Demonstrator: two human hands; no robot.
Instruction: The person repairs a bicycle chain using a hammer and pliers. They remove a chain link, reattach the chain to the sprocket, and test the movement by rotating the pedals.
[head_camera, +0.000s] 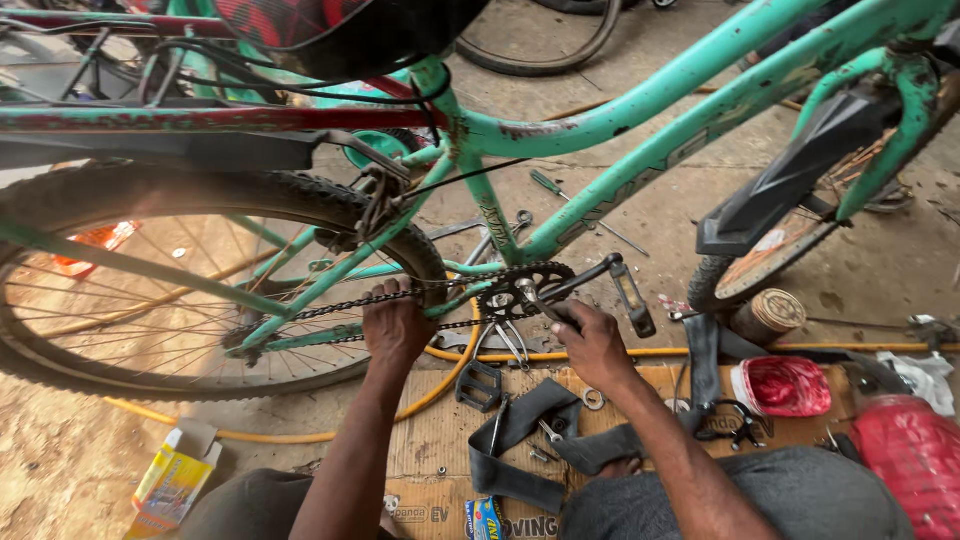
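A worn teal bicycle frame (640, 110) stands in front of me, rear wheel (200, 280) at left. My left hand (397, 325) rests on the chain (330, 305) and the teal chainstay beside the rear tyre. My right hand (590, 340) grips a tool or the crank arm at the black chainring (520, 290). The crank arm (585, 280) runs up right to a black pedal (632, 297). What sits inside the right fist is hidden.
Cardboard (440, 440) lies below with a loose black pedal (479, 386), a strip of inner tube (520, 440), washers and small tools. A yellow hose (300, 436) curves across the ground. The front wheel (780, 250) and a tape roll (770, 315) are at right, a red bag (785, 385) and a small yellow box (172, 480) nearby.
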